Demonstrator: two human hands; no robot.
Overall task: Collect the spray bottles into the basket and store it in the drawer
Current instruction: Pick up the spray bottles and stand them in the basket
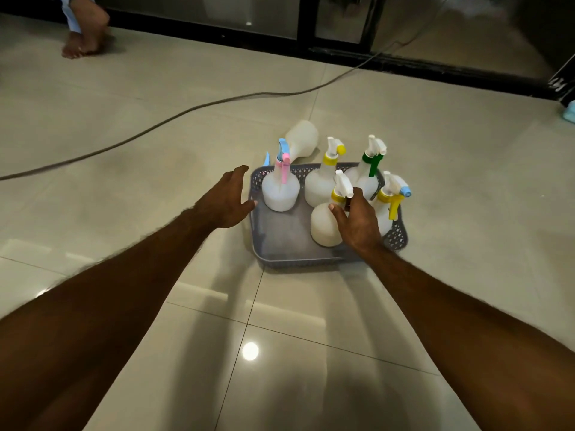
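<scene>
A grey perforated basket (280, 256) sits on the tiled floor. Several white spray bottles stand upright in it: one with a pink and blue trigger (280, 191) at the left, a yellow-capped one (320, 185) behind, a green-triggered one (367, 178) at the back right, and one with a yellow trigger and blue nozzle (389, 206) at the right. My right hand (357, 222) wraps the neck of the front yellow-collared bottle (323, 225), which stands in the basket. My left hand (228, 197) is open, fingers spread, by the basket's left rim. Another white bottle (301, 141) lies on the floor behind the basket.
A dark cable (174, 115) runs across the floor from the left to the back right. Another person's bare feet (84, 35) are at the top left. A dark-framed glass cabinet (342, 29) lines the back. A light blue object (569, 112) lies at the right edge.
</scene>
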